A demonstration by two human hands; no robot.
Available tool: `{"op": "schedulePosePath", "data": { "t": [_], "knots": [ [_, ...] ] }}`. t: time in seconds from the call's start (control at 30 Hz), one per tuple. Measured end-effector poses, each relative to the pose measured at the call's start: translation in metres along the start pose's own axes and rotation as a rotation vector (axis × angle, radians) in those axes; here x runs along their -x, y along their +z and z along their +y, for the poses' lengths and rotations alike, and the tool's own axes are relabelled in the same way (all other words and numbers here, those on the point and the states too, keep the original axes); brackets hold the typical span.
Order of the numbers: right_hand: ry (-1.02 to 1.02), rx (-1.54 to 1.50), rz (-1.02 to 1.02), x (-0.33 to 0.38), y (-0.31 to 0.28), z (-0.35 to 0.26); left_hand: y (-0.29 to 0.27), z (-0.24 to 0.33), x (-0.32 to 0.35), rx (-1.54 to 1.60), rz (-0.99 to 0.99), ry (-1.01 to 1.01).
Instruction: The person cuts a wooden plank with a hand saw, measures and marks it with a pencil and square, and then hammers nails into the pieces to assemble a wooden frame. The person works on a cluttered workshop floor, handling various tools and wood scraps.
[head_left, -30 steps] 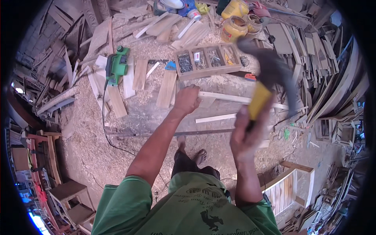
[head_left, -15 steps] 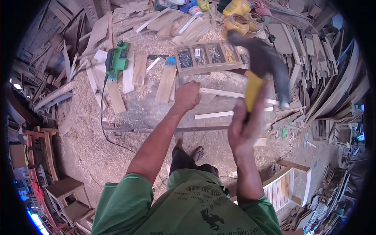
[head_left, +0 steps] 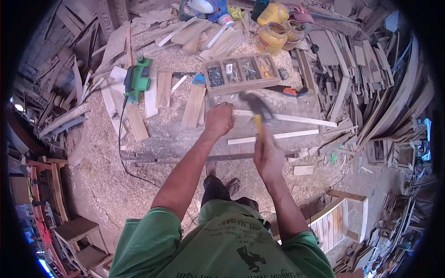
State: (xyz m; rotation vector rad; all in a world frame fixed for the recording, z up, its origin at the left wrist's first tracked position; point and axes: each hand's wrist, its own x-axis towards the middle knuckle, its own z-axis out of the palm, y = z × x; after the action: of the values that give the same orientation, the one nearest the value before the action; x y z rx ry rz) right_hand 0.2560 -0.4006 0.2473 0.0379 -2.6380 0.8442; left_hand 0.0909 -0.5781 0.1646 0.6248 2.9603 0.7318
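Note:
My right hand (head_left: 269, 160) grips the yellow handle of a claw hammer (head_left: 258, 124). Its dark head, slightly blurred, is low over a thin pale wooden strip (head_left: 303, 120), close to my left hand (head_left: 220, 119). That left hand is closed at the strip's left end, and the fingertips are hidden from view. A second pale strip (head_left: 273, 137) lies nearer me on the worn workbench (head_left: 176, 139), roughly in line with the first.
Beyond my hands sits a divided wooden box (head_left: 243, 88) of nails, a handsaw (head_left: 292, 91) beside it. A green power planer (head_left: 139, 79) with a trailing cord rests among boards on the left. Yellow jars (head_left: 271, 38) stand at the back; stacked offcuts (head_left: 340, 60) crowd the right.
The hammer has swung down and to the left, from beside the box's right end to near my left hand. My left hand stays at the strip's end.

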Motion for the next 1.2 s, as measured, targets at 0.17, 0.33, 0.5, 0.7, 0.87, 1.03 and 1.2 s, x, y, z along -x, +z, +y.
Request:
{"op": "schedulePosePath", "data": {
  "t": [0.17, 0.33, 0.5, 0.7, 0.87, 1.03, 1.2],
  "knots": [
    [0.261, -0.099, -0.124, -0.02, 0.027, 0.027, -0.016, 0.011, 0.0, 0.052, -0.01, 0.013],
    [0.51, -0.285, 0.077, -0.057, 0.062, 0.052, -0.036, 0.001, -0.005, 0.235, -0.201, 0.059],
    [0.519, -0.242, 0.09, -0.053, 0.077, 0.081, -0.023, -0.085, -0.069, 0.606, -0.086, -0.045],
    [0.699, -0.254, -0.127, -0.05, 0.086, 0.089, 0.049, -0.208, -0.191, -0.226, 0.224, 0.333],
    [0.727, -0.2, -0.028, -0.066, 0.083, 0.075, 0.082, -0.243, -0.23, -0.215, 0.143, 0.117],
    [0.735, -0.229, -0.02, -0.079, 0.066, 0.065, 0.079, -0.273, -0.258, 0.387, -0.066, 0.147],
    [0.764, -0.243, -0.055, -0.082, 0.061, 0.058, 0.06, -0.281, -0.26, 0.524, -0.052, -0.034]
  ]
}}
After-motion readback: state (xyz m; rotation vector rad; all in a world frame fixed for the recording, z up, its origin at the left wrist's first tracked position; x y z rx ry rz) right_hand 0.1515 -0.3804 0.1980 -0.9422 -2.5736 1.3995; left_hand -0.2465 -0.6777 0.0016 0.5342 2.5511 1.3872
